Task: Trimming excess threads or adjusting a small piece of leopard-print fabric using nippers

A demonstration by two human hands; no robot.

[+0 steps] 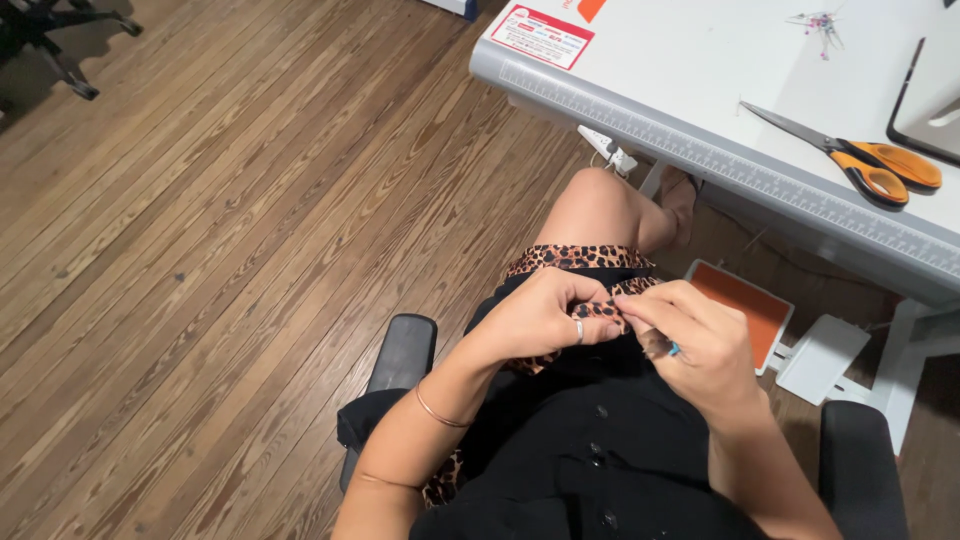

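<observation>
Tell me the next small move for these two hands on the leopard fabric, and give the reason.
Probably draw the right hand gently away from the left hand. The left hand pinches a fold of leopard-print fabric over the lap, and the right hand meets it there with a small blue-tipped tool showing under its fingers. What the tool is cannot be told, so keep the pull short.

Both hands together over the lap: left hand (545, 318) pinching leopard-print fabric (578, 258), right hand (700, 345) touching it. Orange-handled scissors (868, 165) lying on white counter (690, 80).
</observation>
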